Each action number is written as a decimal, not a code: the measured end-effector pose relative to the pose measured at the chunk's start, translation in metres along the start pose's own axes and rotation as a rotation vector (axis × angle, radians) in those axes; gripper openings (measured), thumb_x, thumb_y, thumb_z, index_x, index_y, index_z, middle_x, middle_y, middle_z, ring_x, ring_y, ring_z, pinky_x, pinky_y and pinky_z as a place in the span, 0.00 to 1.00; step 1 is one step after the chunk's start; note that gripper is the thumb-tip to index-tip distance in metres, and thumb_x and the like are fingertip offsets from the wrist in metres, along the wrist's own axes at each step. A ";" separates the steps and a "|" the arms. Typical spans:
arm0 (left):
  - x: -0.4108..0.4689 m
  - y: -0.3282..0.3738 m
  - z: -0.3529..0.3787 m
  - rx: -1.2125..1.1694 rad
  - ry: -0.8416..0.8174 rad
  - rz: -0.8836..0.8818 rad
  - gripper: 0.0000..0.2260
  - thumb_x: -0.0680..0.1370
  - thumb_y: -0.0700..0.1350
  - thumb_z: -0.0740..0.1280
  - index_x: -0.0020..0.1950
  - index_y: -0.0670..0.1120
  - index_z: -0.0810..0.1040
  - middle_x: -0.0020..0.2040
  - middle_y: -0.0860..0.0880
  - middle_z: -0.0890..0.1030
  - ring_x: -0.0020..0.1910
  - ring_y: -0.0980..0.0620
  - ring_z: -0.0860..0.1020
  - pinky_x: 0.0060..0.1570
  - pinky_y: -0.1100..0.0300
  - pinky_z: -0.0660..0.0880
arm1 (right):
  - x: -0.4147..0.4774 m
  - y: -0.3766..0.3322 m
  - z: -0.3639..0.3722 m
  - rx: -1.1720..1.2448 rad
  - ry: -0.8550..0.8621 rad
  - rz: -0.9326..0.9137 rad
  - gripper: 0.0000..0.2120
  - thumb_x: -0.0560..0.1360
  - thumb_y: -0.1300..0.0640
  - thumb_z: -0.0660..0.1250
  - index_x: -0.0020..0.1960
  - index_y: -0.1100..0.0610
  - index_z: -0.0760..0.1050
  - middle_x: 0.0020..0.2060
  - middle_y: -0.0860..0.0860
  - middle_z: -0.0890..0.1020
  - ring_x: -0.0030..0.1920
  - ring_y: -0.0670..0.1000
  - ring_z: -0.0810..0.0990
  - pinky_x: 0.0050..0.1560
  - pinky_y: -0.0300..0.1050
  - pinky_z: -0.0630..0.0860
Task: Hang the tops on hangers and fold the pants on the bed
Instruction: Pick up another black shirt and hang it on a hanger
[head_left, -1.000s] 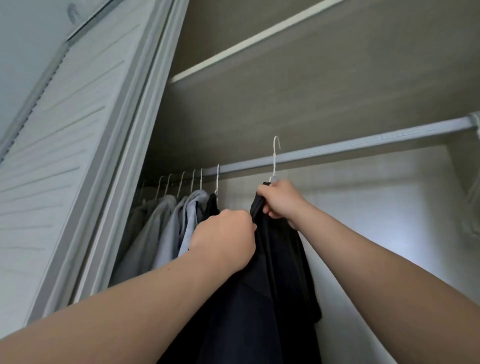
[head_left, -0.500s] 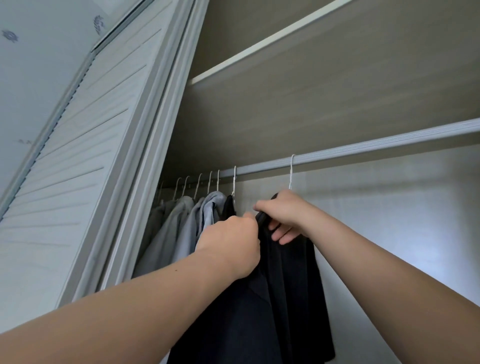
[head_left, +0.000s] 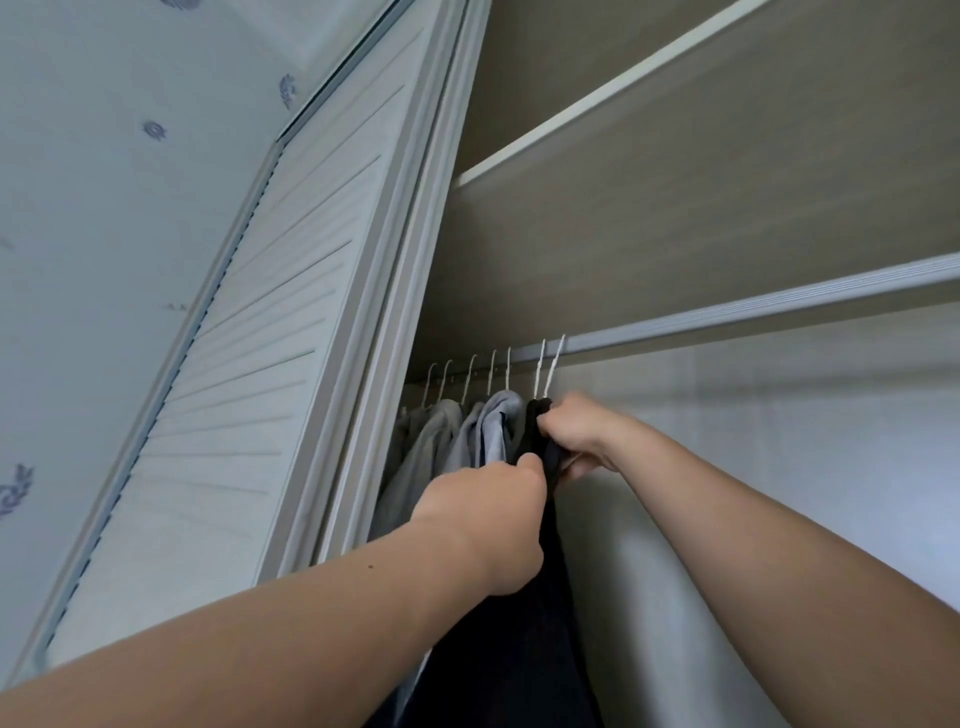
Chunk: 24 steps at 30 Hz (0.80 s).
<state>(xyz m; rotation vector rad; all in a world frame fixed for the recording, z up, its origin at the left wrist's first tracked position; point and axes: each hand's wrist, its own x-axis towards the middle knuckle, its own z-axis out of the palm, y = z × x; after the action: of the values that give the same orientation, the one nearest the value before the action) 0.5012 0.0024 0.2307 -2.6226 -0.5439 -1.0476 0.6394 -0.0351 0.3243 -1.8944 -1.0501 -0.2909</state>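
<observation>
black top (head_left: 550, 654) hangs on rail (head_left: 727, 314) at 12 o'clock, beside grey tops (head_left: 496, 431) at 11 | left hand (head_left: 488, 514) fingers pinch its edge, likely steadying the drape | right hand (head_left: 579, 436) fingers curl round its collar below hook (head_left: 555, 364), likely squaring it

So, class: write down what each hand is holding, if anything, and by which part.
Both hands grip the black top: the right hand at its upper end, just under the hanger hook; the left hand on the fabric slightly lower.
</observation>
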 end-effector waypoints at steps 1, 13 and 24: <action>-0.001 -0.003 0.000 -0.003 -0.011 -0.009 0.17 0.79 0.43 0.62 0.66 0.47 0.66 0.47 0.47 0.72 0.47 0.40 0.78 0.40 0.51 0.71 | 0.002 0.002 0.003 0.019 -0.009 -0.005 0.08 0.79 0.66 0.56 0.50 0.66 0.73 0.33 0.62 0.79 0.24 0.57 0.80 0.21 0.49 0.78; -0.087 -0.054 -0.022 0.016 0.051 -0.110 0.16 0.82 0.53 0.59 0.69 0.51 0.67 0.66 0.51 0.71 0.64 0.47 0.72 0.58 0.49 0.75 | -0.079 0.028 0.043 -0.075 -0.009 -0.292 0.31 0.81 0.37 0.54 0.81 0.42 0.51 0.80 0.47 0.56 0.79 0.52 0.56 0.76 0.52 0.57; -0.328 -0.136 -0.102 0.260 -0.013 -0.245 0.36 0.76 0.70 0.38 0.81 0.56 0.54 0.82 0.52 0.51 0.81 0.47 0.47 0.76 0.46 0.52 | -0.271 -0.047 0.139 -0.325 -0.178 -0.473 0.33 0.78 0.30 0.41 0.79 0.37 0.36 0.79 0.42 0.34 0.78 0.48 0.31 0.76 0.61 0.34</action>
<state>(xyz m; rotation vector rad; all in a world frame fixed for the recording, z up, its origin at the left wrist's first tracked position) 0.1612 0.0060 0.0867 -2.3786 -0.9551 -0.9538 0.4095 -0.0612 0.1208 -1.9587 -1.6552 -0.6012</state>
